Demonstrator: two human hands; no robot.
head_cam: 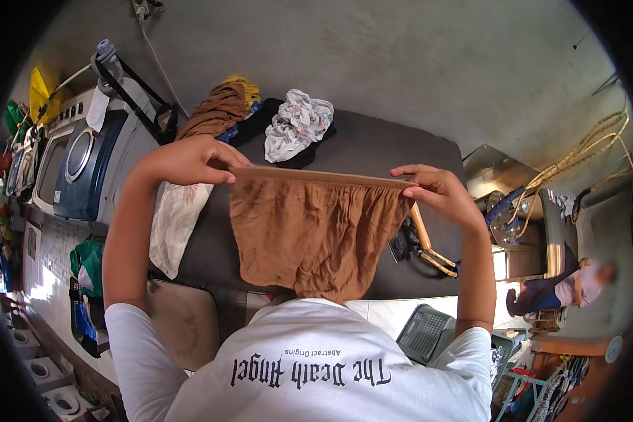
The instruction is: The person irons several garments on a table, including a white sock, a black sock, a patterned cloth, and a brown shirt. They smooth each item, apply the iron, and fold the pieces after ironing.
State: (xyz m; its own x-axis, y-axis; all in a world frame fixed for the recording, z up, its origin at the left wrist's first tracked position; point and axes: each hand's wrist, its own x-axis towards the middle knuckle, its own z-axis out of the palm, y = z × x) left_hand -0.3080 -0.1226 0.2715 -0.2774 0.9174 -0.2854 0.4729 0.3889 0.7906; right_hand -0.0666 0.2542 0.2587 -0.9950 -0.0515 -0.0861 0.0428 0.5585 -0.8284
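Brown cloth shorts (306,232) with a gathered elastic waistband hang stretched out above a dark padded table. My left hand (190,161), at the left of the view, pinches one end of the waistband. The other end is between the thumb and fingers of my right hand (435,187). Beyond the shorts lie a crumpled white patterned cloth (298,124) and a heap of brown and yellow clothes (219,108). A cream cloth (176,227) lies below my left wrist. Partly behind the shorts, near my right hand, is an iron's orange handle (420,227) with a cord.
The dark table (395,142) runs along a grey wall. At left stand a washing machine (97,153) and a chair (182,322). Plastic baskets (424,329) are on the floor at lower right. Yellow cords (564,163) hang at right; a person (564,290) sits farther off.
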